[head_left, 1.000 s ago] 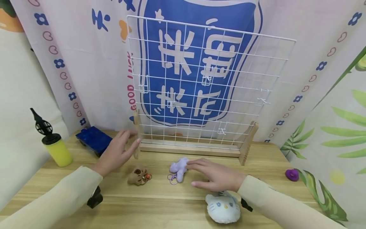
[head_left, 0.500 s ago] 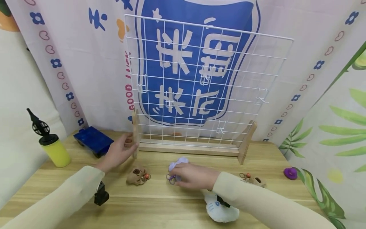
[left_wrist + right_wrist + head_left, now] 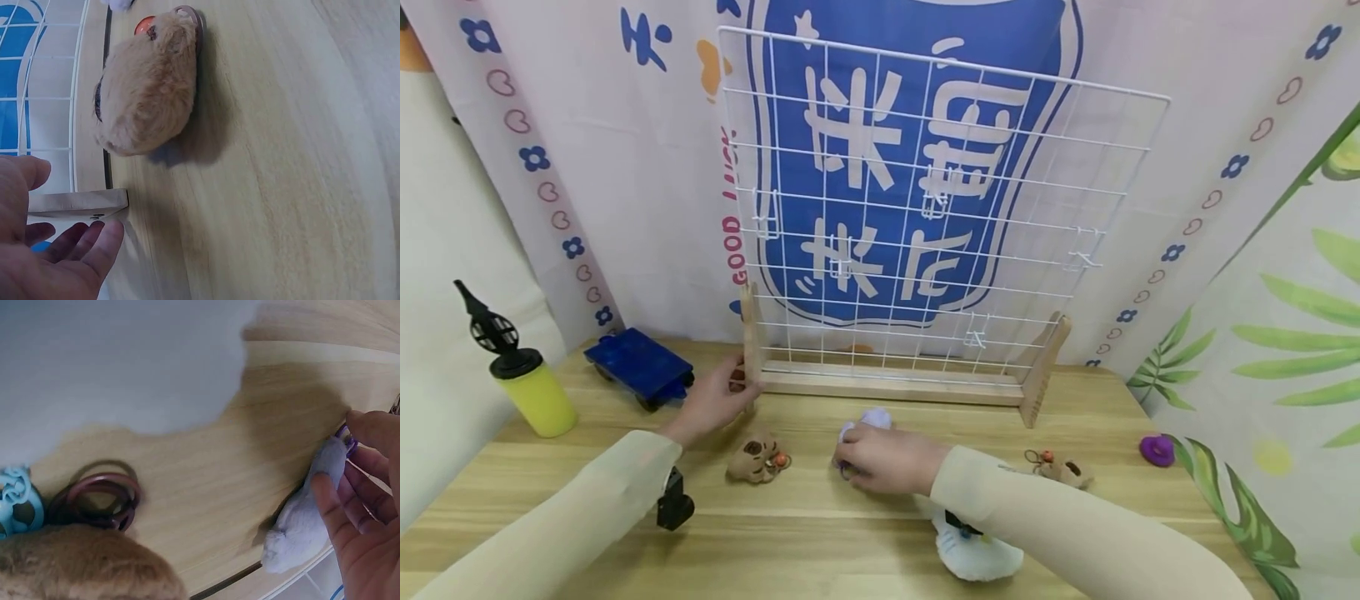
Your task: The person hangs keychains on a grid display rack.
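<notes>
A white wire grid rack (image 3: 887,388) stands upright on wooden feet at the table's back. My left hand (image 3: 713,404) is at its left wooden foot (image 3: 81,200), thumb on one side and fingers on the other. My right hand (image 3: 891,460) grips a lavender plush keychain (image 3: 300,515) lying on the table, fingertips by its purple ring (image 3: 345,440). The hand hides much of this plush in the head view. Between my hands lies a brown plush keychain (image 3: 752,458) with an orange bead. A white cat plush (image 3: 976,557) is partly covered by my right sleeve.
Several small white hooks (image 3: 935,204) hang on the grid. Another brown plush keychain (image 3: 1069,473) and a purple hat-shaped piece (image 3: 1157,451) lie at right. A blue toy cart (image 3: 642,365) and a yellow pump (image 3: 538,402) stand at left. A printed curtain hangs behind.
My right hand has moved left and down onto the lavender plush and closed around it. The left hand has stayed by the rack's left foot, its thumb drawing closer. The view shifted slightly.
</notes>
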